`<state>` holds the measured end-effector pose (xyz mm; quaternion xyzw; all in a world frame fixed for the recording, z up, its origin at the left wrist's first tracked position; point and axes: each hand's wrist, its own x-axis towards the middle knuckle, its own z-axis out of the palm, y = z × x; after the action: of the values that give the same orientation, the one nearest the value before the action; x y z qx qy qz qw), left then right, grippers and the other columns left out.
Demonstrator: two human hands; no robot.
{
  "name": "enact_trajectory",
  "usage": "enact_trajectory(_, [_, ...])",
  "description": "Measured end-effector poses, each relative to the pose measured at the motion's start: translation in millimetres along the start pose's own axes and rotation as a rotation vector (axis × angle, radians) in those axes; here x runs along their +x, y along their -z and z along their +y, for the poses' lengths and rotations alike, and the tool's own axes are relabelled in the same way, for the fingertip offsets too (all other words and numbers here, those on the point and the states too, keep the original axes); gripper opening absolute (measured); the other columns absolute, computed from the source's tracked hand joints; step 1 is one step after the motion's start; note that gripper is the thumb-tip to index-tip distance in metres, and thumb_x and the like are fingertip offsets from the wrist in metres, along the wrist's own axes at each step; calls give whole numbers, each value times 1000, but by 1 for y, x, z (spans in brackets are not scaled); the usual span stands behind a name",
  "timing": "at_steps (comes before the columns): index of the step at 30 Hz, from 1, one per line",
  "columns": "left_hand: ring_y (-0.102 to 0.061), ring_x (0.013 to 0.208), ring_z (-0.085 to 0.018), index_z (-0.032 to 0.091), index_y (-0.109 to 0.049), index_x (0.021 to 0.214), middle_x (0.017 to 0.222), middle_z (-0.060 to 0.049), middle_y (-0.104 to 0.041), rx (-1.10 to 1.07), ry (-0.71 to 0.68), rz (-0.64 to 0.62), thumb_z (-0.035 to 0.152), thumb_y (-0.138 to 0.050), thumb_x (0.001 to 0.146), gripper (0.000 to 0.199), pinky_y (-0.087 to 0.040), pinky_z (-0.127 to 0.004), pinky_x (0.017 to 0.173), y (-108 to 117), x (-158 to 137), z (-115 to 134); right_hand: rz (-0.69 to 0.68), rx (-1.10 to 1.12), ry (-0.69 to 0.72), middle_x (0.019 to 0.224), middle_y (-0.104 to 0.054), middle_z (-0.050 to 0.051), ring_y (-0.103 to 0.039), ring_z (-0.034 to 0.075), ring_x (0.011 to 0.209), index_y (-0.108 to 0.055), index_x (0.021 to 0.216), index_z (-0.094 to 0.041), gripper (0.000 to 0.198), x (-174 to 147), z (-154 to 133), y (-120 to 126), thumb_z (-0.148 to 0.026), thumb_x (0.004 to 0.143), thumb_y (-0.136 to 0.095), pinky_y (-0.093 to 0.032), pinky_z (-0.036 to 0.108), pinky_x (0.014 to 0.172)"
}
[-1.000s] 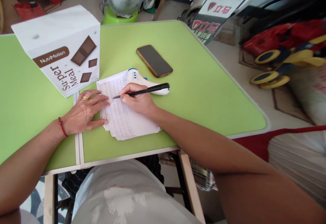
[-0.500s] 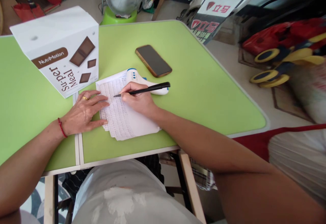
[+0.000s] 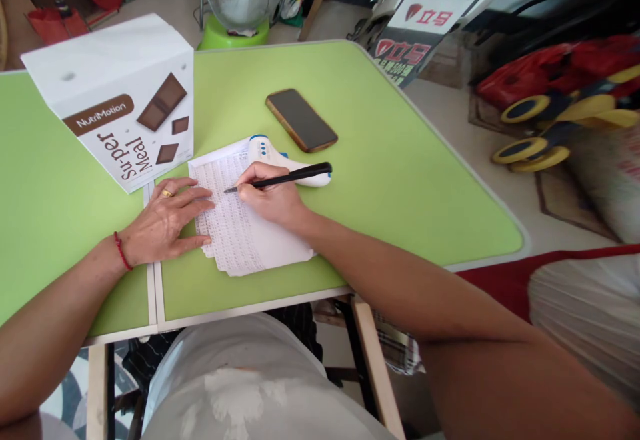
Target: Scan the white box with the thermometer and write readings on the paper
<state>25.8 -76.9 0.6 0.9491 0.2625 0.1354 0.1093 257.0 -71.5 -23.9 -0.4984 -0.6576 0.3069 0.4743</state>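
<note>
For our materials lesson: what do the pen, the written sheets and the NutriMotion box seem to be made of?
The pen is probably plastic: smooth, black, rigid-looking. The written sheets look like matte paper: thin, uneven-edged, bearing ink marks. The NutriMotion box is likely printed card, given its flat panels and straight folds; any coating is hard to tell.

Red cord bracelet [image 3: 119,251], gold ring [image 3: 167,193], pale grey top [image 3: 280,360]

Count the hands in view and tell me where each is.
2. The left hand overlaps the left edge of the handwritten sheets; the right hand, over the same sheets, holds a black pen.
</note>
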Motion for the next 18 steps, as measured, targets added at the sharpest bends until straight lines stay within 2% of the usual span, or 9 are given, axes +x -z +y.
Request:
enact_trajectory(5, [-41, 131, -37, 14, -59, 123, 133, -14, -57, 6, -16, 4, 53, -54, 91, 50, -32, -57, 107, 0, 0, 0, 5, 28, 10, 55, -55, -4, -46, 10, 51, -55, 62, -20, 9, 0, 4, 0, -12, 67, -54, -39, 25, 50])
enact_trajectory(8, [-42, 129, -38, 13, -59, 122, 132, -15, -58, 25, -34, 17, 52, -54, 92, 49, -33, -57, 106, 0, 0, -1, 12, 9, 50, 61, -56, -4, -48, 10, 54, -57, 72, -20, 7, 0, 6, 0, -14, 73, -54, -41, 25, 52])
enact_trajectory(10, [-44, 128, -37, 14, -59, 120, 129, -15, -60, 30, -56, 40, 50, -55, 92, 47, -34, -57, 105, 1, 0, 0, 25, -16, 154, 67, -59, -3, -52, 11, 59, -59, 83, -20, 8, 0, 7, 3, -16, 79, -52, -44, 25, 56])
enact_trajectory(12, [-47, 126, -35, 16, -59, 120, 126, -13, -62, 17, -85, 97, 47, -57, 92, 42, -37, -54, 105, 4, 1, 2, 5, -79, 323, 75, -62, 0, -57, 12, 67, -60, 90, -20, 10, 1, 7, 8, -18, 85, -51, -48, 28, 64])
enact_trajectory(14, [-49, 124, -32, 20, -56, 122, 124, -11, -62, 40, -103, 228, 43, -60, 91, 39, -40, -50, 104, 10, 1, 4, -78, -176, 487, 83, -65, 3, -61, 14, 76, -61, 92, -20, 12, 2, 8, 15, -19, 89, -49, -51, 29, 72])
enact_trajectory(16, [-50, 121, -31, 26, -53, 127, 123, -8, -60, 154, -128, 460, 39, -65, 86, 44, -42, -51, 101, 17, 1, 5, -214, -288, 580, 89, -66, 5, -62, 15, 83, -62, 98, -20, 16, 3, 10, 22, -19, 92, -47, -52, 31, 75])
enact_trajectory(18, [-48, 119, -32, 30, -51, 131, 123, -7, -56, 302, -142, 716, 37, -71, 80, 54, -38, -54, 102, 24, -1, 3, -324, -420, 605, 95, -65, 8, -61, 17, 88, -62, 104, -20, 23, 3, 10, 28, -16, 95, -42, -52, 32, 74])
